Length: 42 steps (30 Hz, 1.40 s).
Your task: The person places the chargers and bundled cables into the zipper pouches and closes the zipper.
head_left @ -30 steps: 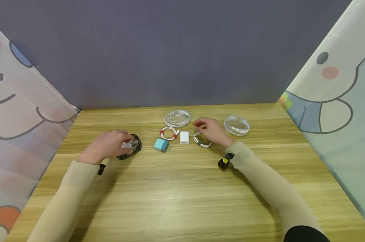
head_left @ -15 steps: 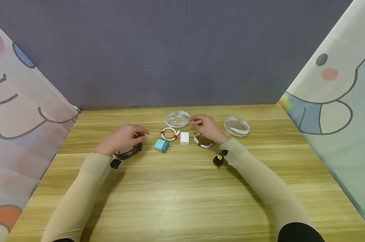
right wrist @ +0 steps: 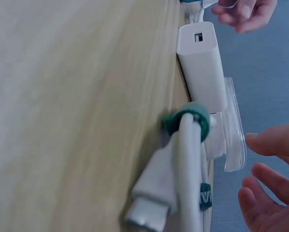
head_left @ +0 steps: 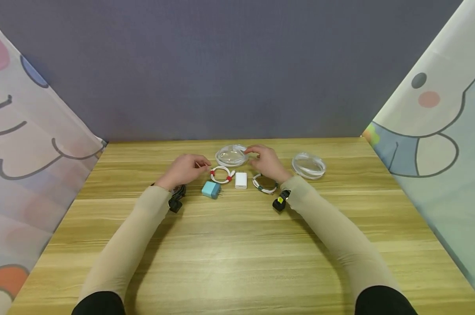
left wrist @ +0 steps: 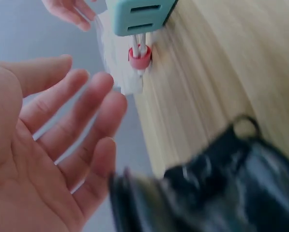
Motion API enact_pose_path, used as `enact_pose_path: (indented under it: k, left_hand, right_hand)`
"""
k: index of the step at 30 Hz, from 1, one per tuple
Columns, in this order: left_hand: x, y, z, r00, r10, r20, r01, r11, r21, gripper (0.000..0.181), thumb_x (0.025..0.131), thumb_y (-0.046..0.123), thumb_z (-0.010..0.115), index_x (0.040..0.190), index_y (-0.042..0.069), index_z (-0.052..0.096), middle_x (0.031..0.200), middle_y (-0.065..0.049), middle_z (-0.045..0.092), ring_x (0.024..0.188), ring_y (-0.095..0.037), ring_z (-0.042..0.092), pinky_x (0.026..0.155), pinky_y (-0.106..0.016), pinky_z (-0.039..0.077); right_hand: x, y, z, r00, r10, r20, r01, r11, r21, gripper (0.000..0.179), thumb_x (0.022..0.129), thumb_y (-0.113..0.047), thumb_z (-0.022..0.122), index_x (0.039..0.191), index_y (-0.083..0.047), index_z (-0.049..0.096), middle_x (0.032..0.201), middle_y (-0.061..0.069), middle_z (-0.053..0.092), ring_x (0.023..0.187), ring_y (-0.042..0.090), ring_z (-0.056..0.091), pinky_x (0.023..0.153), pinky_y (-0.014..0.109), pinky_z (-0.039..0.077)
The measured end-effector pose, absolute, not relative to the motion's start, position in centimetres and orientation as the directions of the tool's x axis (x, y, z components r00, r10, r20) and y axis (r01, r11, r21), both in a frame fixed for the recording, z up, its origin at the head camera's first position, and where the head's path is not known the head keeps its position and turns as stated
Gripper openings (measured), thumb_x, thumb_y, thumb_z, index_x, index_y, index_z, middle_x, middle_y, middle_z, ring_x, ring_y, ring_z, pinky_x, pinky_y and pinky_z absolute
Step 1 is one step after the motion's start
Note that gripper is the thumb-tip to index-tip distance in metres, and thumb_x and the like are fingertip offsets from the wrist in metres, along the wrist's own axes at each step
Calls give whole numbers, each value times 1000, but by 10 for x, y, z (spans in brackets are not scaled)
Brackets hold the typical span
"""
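Observation:
My left hand (head_left: 185,169) hangs over the table with relaxed fingers and holds nothing. Its fingertips are just left of a coiled white cable with red ties (head_left: 221,175). Below that wrist a coiled black cable (head_left: 179,191) is partly hidden. My right hand (head_left: 268,164) is above a white cable with green ties (head_left: 266,189). Its fingertips are close to the right edge of a clear round case (head_left: 230,156) with a white rim; whether they touch it I cannot tell. In the right wrist view the thumb and fingers (right wrist: 267,186) are apart, with nothing between them.
Between the hands lie a light blue charger plug (head_left: 211,190) and a white charger plug (head_left: 241,180). A second clear round case (head_left: 309,166) lies right of the right hand. A grey panel (head_left: 237,70) rises behind the wooden table (head_left: 229,253).
My left hand has left the black cable, moving right and forward to the red-tied cable. The right hand has shifted slightly left and forward towards the middle clear case.

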State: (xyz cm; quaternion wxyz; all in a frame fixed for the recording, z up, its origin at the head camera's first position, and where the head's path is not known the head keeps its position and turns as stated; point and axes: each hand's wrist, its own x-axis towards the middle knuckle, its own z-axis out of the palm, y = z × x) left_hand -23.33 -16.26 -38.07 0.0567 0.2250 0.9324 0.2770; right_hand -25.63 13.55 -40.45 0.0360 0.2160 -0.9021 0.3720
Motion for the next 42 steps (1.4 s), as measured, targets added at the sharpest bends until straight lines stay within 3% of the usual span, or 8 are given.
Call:
enact_pose_path:
  k: [6, 10, 18, 24, 34, 42]
  left_hand:
    - [-241, -151, -382, -913, 405, -49, 314, 776, 547, 25, 98, 28, 63, 114, 13, 74, 103, -5, 71, 95, -25, 64, 81, -44, 50]
    - [-245, -145, -384, -923, 375, -90, 273, 799, 537, 23, 95, 29, 66, 110, 14, 74, 102, -4, 71, 93, -24, 64, 80, -42, 50]
    - [-251, -138, -388, -928, 331, -172, 193, 820, 538, 24, 91, 31, 71, 107, 13, 74, 101, -4, 71, 94, -24, 63, 79, -40, 51]
    - [-256, -139, -393, -931, 306, -197, 156, 824, 544, 24, 91, 33, 71, 103, 13, 75, 100, -3, 71, 93, -23, 62, 79, -39, 49]
    - [-258, -138, -399, -931, 296, -213, 122, 805, 581, 23, 89, 35, 73, 95, 14, 75, 80, -1, 70, 71, -17, 62, 61, -31, 47]
    - [-257, -140, -399, -930, 283, -234, 82, 780, 621, 21, 89, 31, 73, 96, 11, 74, 78, -1, 70, 72, -17, 63, 60, -29, 42]
  right_hand:
    - [-262, 130, -405, -904, -369, 215, -417, 650, -635, 41, 84, 0, 76, 125, -5, 68, 140, 14, 55, 128, 32, 51, 101, 45, 47]
    - [-267, 127, -407, -897, -394, 199, -428, 670, -606, 45, 81, 0, 78, 125, -6, 69, 144, 17, 51, 132, 36, 46, 108, 50, 38]
    - [-270, 124, -408, -904, -399, 154, -408, 696, -591, 38, 86, -5, 76, 123, -6, 70, 147, 16, 49, 137, 36, 41, 115, 50, 28]
    - [-271, 124, -410, -910, -375, 175, -404, 713, -573, 32, 90, -5, 73, 121, -7, 71, 144, 12, 53, 135, 34, 45, 115, 48, 29]
    - [-274, 122, -410, -910, -346, 229, -415, 743, -525, 17, 90, -3, 72, 106, -5, 77, 132, 11, 63, 123, 30, 57, 105, 41, 44]
    - [-273, 120, -408, -915, -336, 223, -403, 741, -536, 7, 94, -6, 69, 98, -6, 75, 128, 12, 65, 119, 29, 59, 101, 41, 47]
